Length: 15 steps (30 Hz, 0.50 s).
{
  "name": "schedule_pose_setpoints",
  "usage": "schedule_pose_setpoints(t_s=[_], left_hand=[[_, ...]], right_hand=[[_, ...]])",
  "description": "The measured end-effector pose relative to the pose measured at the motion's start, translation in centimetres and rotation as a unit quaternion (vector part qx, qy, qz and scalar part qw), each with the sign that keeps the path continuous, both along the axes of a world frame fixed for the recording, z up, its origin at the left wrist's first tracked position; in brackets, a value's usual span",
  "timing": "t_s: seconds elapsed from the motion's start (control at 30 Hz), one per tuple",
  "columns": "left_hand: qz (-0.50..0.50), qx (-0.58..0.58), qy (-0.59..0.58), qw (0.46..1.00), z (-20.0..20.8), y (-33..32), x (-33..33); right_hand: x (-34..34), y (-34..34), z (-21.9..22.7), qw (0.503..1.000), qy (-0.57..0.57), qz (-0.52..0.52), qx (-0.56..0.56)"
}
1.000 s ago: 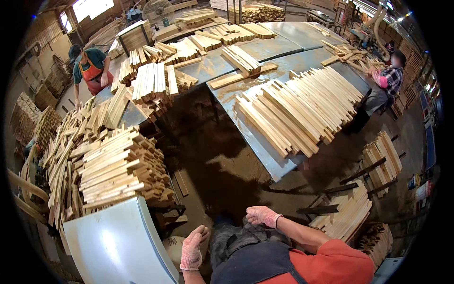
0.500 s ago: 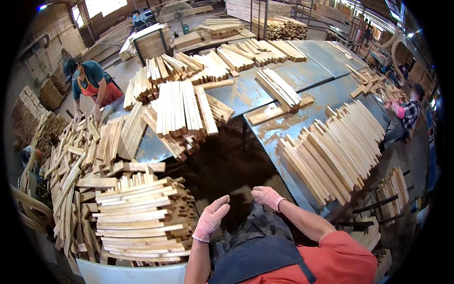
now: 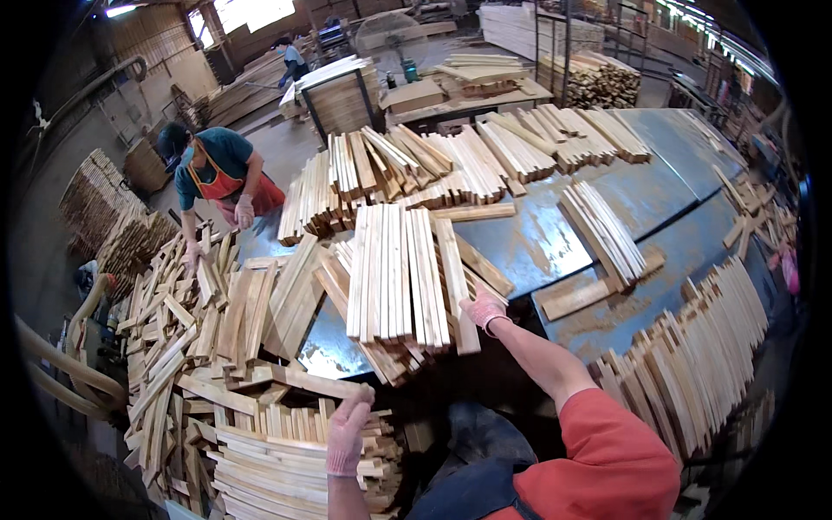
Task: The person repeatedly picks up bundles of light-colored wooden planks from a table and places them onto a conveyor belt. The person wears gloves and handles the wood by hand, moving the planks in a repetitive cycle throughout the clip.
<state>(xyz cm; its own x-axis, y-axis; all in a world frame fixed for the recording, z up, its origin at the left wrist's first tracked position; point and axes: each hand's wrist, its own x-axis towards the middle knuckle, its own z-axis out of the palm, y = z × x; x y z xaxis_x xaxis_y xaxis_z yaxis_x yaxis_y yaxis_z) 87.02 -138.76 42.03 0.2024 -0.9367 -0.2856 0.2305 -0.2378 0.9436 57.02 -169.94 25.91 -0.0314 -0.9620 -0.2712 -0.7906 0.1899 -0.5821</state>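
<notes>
A dusty blue-grey metal table (image 3: 544, 247) spreads across a timber workshop. Nearest, the gloved left hand (image 3: 348, 429) is above a layered wood stack (image 3: 269, 477), its fingers curled at the end of a loose board (image 3: 303, 381); I cannot tell whether they grip it. Slightly farther, the gloved right hand (image 3: 485, 309) meets the long edge of a pale strip (image 3: 453, 277), which lies beside a bundle of strips (image 3: 390, 277) at the table's near edge; its fingertips are partly hidden, so whether they close is unclear. A single strip should be light, stiff, not very slippery and hard to break, best taken across its long edges near the middle. Beyond, a co-worker (image 3: 227, 165) reaches into offcuts (image 3: 178, 303), and more strip rows (image 3: 563, 139) lie farther back.
</notes>
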Motion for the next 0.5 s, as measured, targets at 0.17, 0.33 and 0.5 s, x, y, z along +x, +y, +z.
schedule_pose_setpoints(t_s=[0.17, 0.33, 0.5], left_hand=[[0.054, 0.027, -0.181, 0.982, -6.6, -13.9, 5.8], [0.021, 0.143, -0.412, 0.9, -14.0, -26.5, 10.5], [0.013, 0.186, -0.425, 0.886, -18.0, -34.6, 11.7]], right_hand=[[3.6, -6.1, 0.5, 0.998, 0.007, -0.027, 0.052], [3.9, -8.8, 1.4, 0.998, 0.01, -0.005, 0.058], [4.5, -11.4, -4.0, 0.996, -0.065, -0.034, 0.043]])
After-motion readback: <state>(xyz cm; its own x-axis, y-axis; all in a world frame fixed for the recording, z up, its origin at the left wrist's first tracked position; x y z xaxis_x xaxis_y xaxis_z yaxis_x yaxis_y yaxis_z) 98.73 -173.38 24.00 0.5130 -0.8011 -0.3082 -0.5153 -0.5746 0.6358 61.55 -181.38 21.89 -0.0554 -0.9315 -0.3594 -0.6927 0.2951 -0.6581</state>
